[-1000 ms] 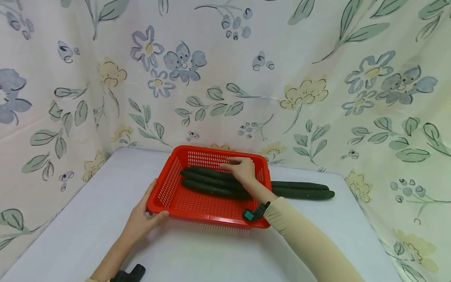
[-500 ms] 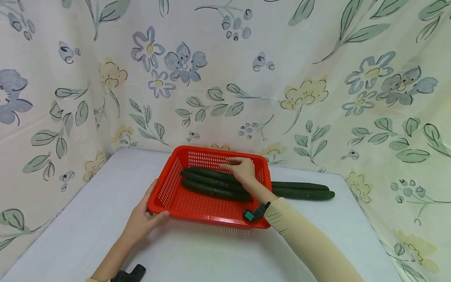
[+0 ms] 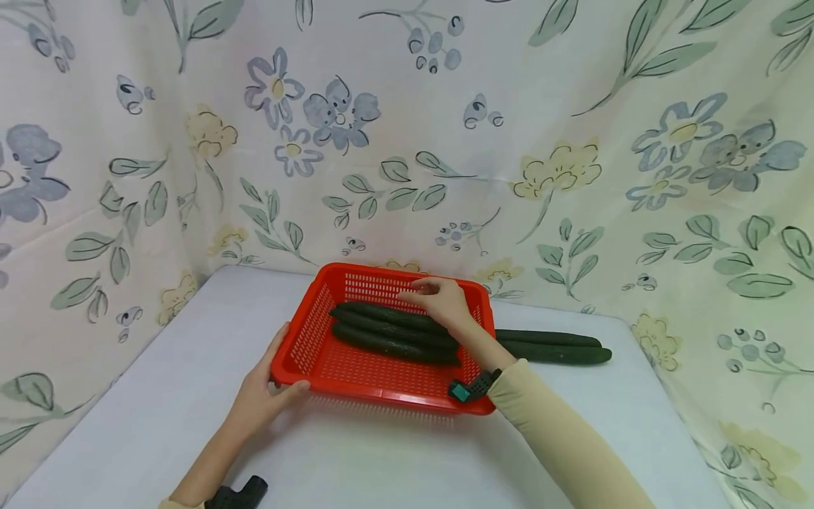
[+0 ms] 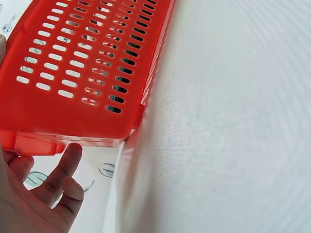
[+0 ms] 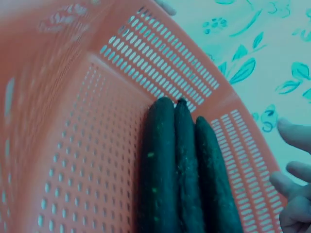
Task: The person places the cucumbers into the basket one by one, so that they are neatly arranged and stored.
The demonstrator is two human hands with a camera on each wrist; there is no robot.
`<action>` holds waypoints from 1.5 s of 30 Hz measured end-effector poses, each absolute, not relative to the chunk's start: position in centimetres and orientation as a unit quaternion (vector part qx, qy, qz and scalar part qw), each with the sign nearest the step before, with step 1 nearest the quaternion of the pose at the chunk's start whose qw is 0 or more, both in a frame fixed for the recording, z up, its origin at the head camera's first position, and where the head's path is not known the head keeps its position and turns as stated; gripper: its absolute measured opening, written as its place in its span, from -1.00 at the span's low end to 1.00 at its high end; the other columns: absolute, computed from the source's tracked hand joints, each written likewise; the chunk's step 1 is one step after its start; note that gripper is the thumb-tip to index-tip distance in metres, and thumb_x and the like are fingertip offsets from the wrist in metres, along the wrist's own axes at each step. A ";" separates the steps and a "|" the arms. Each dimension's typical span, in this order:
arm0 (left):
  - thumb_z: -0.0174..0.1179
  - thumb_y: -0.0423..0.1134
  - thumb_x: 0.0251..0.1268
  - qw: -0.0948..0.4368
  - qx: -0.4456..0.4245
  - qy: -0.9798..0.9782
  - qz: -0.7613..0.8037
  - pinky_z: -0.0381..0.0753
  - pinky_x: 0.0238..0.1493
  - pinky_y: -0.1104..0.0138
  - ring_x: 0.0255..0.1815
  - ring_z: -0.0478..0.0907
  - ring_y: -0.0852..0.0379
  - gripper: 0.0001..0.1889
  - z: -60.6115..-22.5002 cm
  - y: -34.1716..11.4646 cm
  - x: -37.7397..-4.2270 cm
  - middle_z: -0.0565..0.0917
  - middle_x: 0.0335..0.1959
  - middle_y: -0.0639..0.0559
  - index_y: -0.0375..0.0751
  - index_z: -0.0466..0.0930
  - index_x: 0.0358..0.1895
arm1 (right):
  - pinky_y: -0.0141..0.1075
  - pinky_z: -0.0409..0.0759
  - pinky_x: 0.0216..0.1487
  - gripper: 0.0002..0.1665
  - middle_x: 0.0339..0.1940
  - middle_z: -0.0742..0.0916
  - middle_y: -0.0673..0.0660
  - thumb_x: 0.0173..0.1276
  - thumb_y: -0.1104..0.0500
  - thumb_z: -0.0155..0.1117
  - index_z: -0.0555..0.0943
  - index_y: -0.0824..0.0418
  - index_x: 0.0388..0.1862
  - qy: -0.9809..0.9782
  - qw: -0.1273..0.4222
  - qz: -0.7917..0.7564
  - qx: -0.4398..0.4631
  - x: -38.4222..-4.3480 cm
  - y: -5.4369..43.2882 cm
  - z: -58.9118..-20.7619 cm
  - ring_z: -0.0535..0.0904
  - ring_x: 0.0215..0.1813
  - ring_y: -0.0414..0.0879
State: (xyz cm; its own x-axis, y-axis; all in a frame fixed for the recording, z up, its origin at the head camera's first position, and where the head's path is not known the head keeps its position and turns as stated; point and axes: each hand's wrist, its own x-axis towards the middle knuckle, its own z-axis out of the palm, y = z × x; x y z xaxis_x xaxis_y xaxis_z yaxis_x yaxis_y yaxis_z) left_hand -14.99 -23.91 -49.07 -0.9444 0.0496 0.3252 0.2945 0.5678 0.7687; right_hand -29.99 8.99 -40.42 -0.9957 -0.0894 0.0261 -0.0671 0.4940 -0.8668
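A red perforated plastic basket (image 3: 381, 394) stands on the table with three dark green cucumbers (image 3: 388, 329) lying side by side in it. My left hand (image 3: 259, 396) holds its front left corner, thumb at the front rim and fingers round the left side. In the left wrist view several of those fingers (image 4: 60, 177) bend below the rim. Above the cucumbers, near the basket's back wall, my right hand (image 3: 443, 304) hovers with loosely bent fingers and nothing in them. The right wrist view shows these cucumbers (image 5: 160, 170) apart from that hand (image 5: 296, 189).
Two more cucumbers (image 3: 553, 346) lie on the white table (image 3: 356, 466) just right of the basket, their left ends hidden behind it. A floral cloth (image 3: 407, 127) hangs behind the table and along its sides.
The head view has shifted slightly, so everything appears a little further right. Both hands, the basket and the cucumbers otherwise keep their places.
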 end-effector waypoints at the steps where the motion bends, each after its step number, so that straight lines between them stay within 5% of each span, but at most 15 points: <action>1: 0.50 -0.11 0.24 0.134 -0.098 -0.875 -0.454 0.65 -0.07 0.36 0.27 0.51 -0.11 0.14 -49.1 -23.8 -15.0 0.26 0.68 -0.21 0.10 -0.09 0.77 | -0.12 0.67 0.02 -0.40 -0.05 0.83 0.08 0.25 -0.16 0.63 0.80 0.15 0.15 0.871 0.014 -0.487 -0.054 -29.9 9.3 -40.3 0.69 0.03 0.01; 9: 0.50 -0.11 0.24 0.129 -0.095 -0.878 -0.450 0.66 0.02 0.32 0.35 0.52 -0.18 0.13 -49.0 -23.9 -14.9 0.27 0.67 -0.22 0.05 -0.08 0.77 | -0.12 0.68 -0.03 -0.38 -0.02 0.80 0.09 0.26 -0.20 0.61 0.79 0.15 0.16 0.875 0.012 -0.477 -0.081 -28.8 12.8 -39.6 0.66 0.04 0.02; 17: 0.50 -0.14 0.26 0.126 -0.101 -0.874 -0.458 0.62 0.05 0.37 0.41 0.49 -0.20 0.14 -48.9 -23.9 -15.1 0.24 0.69 -0.19 0.06 -0.10 0.77 | 0.17 0.52 0.36 -0.30 0.36 0.66 0.15 0.33 -0.27 0.52 0.71 0.13 0.28 0.856 0.034 -0.516 -0.024 -26.9 17.3 -39.3 0.47 0.39 0.13; 34: 0.50 -0.13 0.26 0.127 -0.098 -0.877 -0.454 0.65 0.05 0.31 0.38 0.51 -0.19 0.14 -49.0 -24.0 -15.0 0.26 0.67 -0.22 0.08 -0.10 0.78 | 0.01 0.52 0.28 -0.29 0.32 0.72 0.20 0.44 -0.29 0.41 0.69 0.15 0.33 0.855 -0.046 -0.515 0.040 -23.0 25.8 -43.2 0.45 0.44 0.03; 41: 0.49 -0.13 0.27 0.124 -0.101 -0.874 -0.458 0.62 0.05 0.36 0.39 0.51 -0.24 0.13 -48.9 -23.9 -15.0 0.25 0.68 -0.24 0.06 -0.11 0.78 | 0.15 0.41 0.43 -0.24 0.37 0.68 0.27 0.42 -0.24 0.46 0.65 0.26 0.36 0.862 -0.076 -0.498 0.061 -21.7 29.5 -45.3 0.36 0.54 0.09; 45: 0.49 -0.13 0.27 0.126 -0.100 -0.875 -0.456 0.64 0.05 0.33 0.37 0.52 -0.22 0.13 -49.0 -23.9 -15.0 0.26 0.67 -0.24 0.06 -0.11 0.78 | 0.05 0.40 0.39 -0.24 0.33 0.72 0.14 0.41 -0.24 0.47 0.65 0.25 0.36 0.864 -0.092 -0.487 0.087 -21.2 31.6 -46.8 0.36 0.54 0.04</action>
